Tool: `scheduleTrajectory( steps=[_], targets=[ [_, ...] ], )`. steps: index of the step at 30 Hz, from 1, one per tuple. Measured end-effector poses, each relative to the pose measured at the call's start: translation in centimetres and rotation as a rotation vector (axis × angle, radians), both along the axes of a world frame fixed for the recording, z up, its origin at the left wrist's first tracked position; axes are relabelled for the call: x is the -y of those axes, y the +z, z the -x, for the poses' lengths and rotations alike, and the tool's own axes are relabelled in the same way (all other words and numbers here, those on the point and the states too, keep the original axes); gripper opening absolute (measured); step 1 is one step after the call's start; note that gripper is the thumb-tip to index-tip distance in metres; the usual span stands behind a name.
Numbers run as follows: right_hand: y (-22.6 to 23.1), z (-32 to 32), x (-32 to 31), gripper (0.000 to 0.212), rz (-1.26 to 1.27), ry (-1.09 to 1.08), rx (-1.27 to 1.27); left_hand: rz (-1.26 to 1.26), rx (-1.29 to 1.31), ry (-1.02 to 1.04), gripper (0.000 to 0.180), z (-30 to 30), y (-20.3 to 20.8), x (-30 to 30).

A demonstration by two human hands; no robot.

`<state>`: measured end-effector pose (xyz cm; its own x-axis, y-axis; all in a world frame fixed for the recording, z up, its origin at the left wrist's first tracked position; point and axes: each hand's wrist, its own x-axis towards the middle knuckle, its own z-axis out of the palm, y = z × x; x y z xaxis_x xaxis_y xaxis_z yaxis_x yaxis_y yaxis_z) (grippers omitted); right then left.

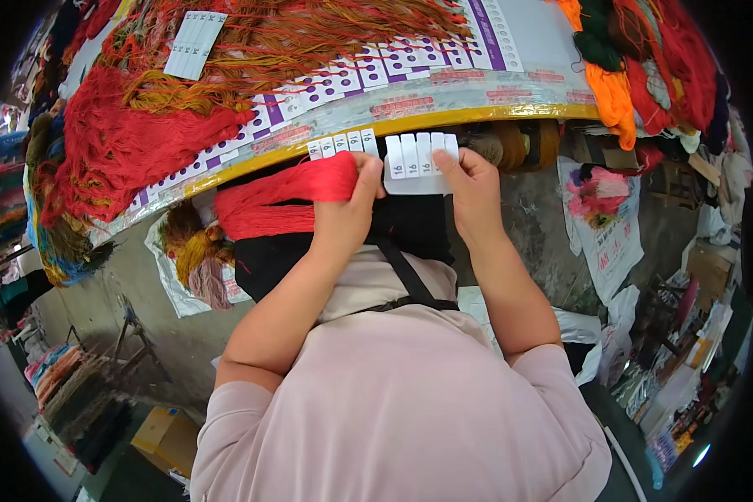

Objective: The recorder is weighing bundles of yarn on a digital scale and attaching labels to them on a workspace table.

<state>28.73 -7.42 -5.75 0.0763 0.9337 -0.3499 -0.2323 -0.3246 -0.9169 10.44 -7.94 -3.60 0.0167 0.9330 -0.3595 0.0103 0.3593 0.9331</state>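
Observation:
My left hand (353, 194) is closed around the end of a bright red thread skein (268, 202), which hangs over its wrist side toward the left. A strip of small white labels (340, 144) shows just above that hand; whether its fingers grip the strip too is hidden. With thumb and fingers closed, my right hand (474, 186) pinches the right edge of a white label sheet (413, 177). The sheet is cut into narrow tabs along its top. Its left edge reaches close to my left fingertips.
The table (510, 102) curves ahead, its yellow edge close to my hands. On it lie a red thread pile (134, 138), brown threads (309, 33) knotted to punched white-and-purple cards (372, 69), and another label sheet (194, 43). Orange skeins (615, 96) hang at the right. Bags and a carton (166, 439) stand around.

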Motion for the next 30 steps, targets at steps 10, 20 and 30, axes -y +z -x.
scheduleTrajectory(
  steps=[10, 20, 30],
  targets=[
    [-1.7, -0.1, -3.0, 0.02, 0.083, 0.049, -0.055, -0.661, -0.602, -0.431, 0.05, -0.7, 0.7, -1.6],
    [-0.5, 0.5, -4.9, 0.033, 0.25, 0.092, -0.04, -0.639, -0.801, -0.465, 0.051, -0.8, 0.4, -2.1],
    [-1.2, -0.5, -5.4, 0.038, 0.309, -0.064, -0.188, -0.687, -0.836, -0.486, 0.053, 1.4, 0.3, -2.3]
  ],
)
